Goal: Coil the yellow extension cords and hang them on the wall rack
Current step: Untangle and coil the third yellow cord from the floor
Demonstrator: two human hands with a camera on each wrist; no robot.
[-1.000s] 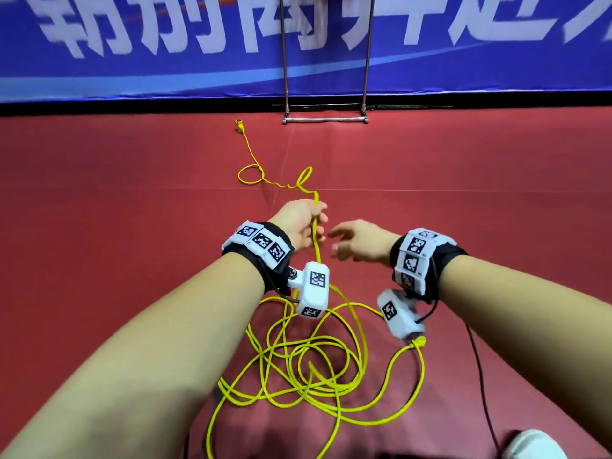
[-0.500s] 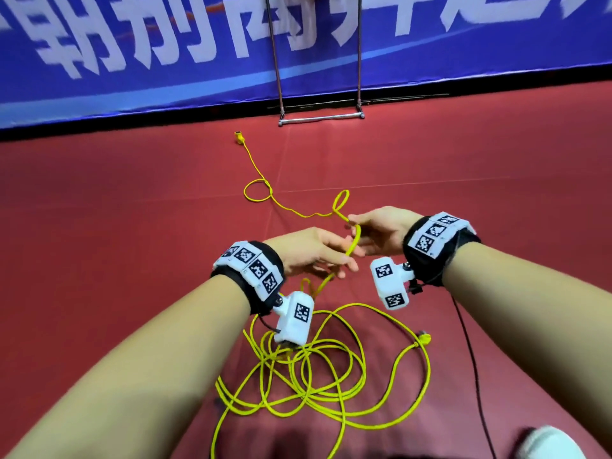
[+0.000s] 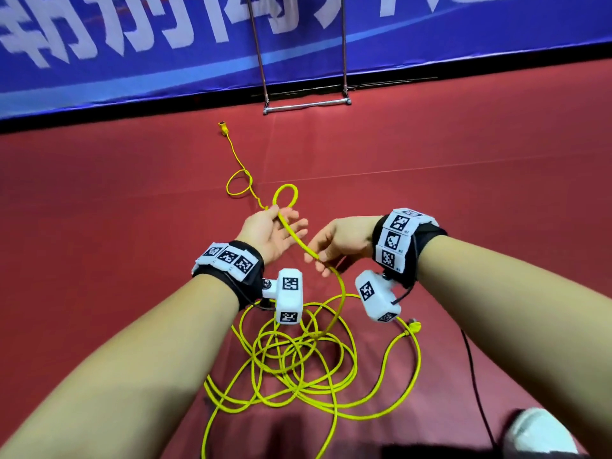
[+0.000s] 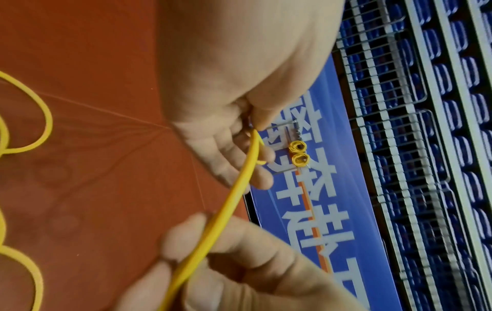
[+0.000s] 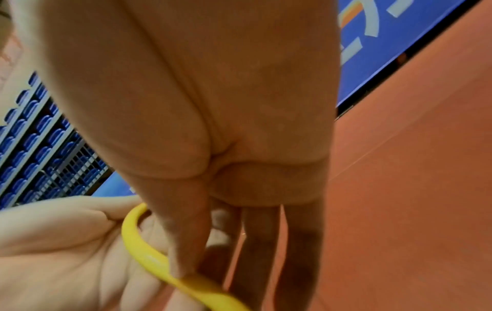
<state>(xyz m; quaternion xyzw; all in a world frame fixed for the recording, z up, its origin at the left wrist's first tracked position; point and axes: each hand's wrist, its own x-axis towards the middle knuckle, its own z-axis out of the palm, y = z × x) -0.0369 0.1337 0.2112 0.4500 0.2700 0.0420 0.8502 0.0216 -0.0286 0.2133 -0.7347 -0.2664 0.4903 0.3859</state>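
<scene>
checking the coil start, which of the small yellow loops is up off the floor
The loop at the left hand's fingertips is raised; the other small loop, farther toward the plug end, lies flat on the red floor.

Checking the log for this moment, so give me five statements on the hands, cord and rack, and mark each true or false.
1. The right hand pinches the yellow cord. True.
2. The left hand hangs idle, clear of the cord. False: the cord runs across its palm, held near the thumb.
3. Most of the cord lies in loose tangled loops on the red floor. True.
4. A plug lies on the floor near the banner. True.
5. The rack holds no cord. False: in the left wrist view two small yellow coils already hang on it.
</scene>
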